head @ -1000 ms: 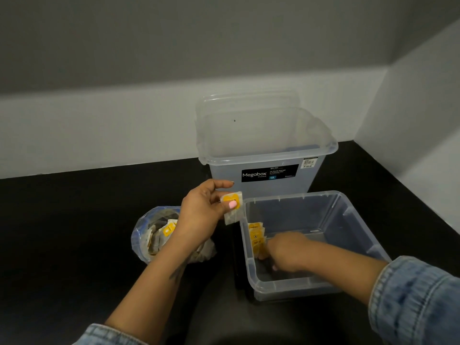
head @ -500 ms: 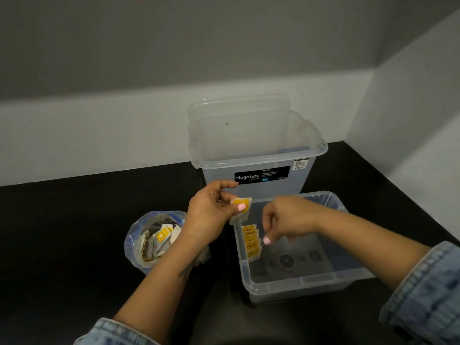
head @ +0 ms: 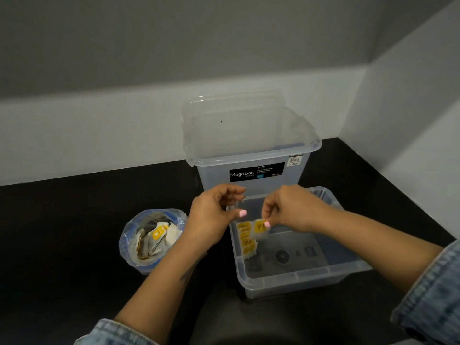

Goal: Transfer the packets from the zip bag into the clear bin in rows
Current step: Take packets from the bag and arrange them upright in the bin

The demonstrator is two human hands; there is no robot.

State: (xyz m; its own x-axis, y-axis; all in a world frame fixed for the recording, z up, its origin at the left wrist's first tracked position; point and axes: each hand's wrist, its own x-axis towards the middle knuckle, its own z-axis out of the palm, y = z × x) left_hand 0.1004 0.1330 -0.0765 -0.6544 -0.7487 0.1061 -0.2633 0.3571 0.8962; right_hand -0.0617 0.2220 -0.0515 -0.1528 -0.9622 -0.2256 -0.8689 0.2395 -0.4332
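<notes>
Packet (head: 259, 226) pinched in my right hand (head: 290, 207) fingers, just above & right of the row (head: 246, 241) in clear bin (head: 298, 277); left hand (head: 214, 212) loosely curled, empty.

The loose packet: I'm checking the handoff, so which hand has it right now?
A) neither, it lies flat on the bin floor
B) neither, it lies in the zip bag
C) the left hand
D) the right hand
D: the right hand pinches the packet above the clear bin, while the left hand holds nothing.
</notes>
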